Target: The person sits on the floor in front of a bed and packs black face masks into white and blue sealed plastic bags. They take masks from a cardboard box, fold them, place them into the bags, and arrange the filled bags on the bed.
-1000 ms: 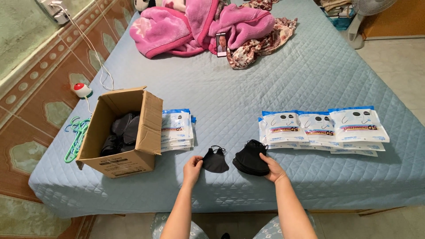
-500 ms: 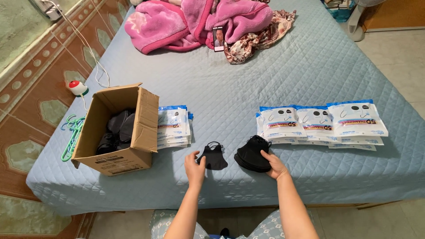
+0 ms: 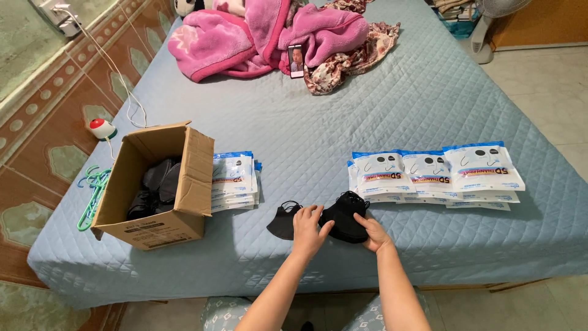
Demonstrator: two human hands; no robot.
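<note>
Both hands on the mask stack

Left hand [image 3: 307,228] spreads its fingers across the black stack [image 3: 344,217], right hand [image 3: 372,235] curls under its near edge. One loose mask [image 3: 283,220] lies just left. Packets [image 3: 438,175] line up to the right, the box [image 3: 160,184] and more packets [image 3: 234,181] to the left

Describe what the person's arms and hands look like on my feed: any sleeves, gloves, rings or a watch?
Both forearms are bare from the bottom edge of the picture up to the wrists, so no sleeves show. The left hand and right hand wear no gloves. I can make out no watch, bracelet or ring, though the fingers are too small to rule out a thin ring.
</note>
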